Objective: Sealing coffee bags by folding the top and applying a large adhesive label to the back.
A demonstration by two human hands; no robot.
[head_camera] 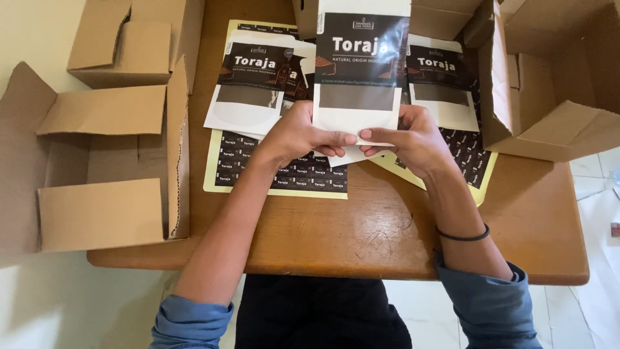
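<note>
Both hands pinch the bottom edge of an upright white pouch [361, 77], left hand [300, 136] and right hand [413, 139] touching thumb to thumb.

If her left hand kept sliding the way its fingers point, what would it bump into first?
Probably the right hand: the left hand points rightward along the pouch they both hold, and their fingertips nearly meet already, though depth is hard to judge.

My blue sleeves [192, 321] are pushed up well behind my fingers [336, 138], leaving the forearms bare. A thin black band [464, 236] circles my right wrist. I wear dark trousers [323, 311].
</note>
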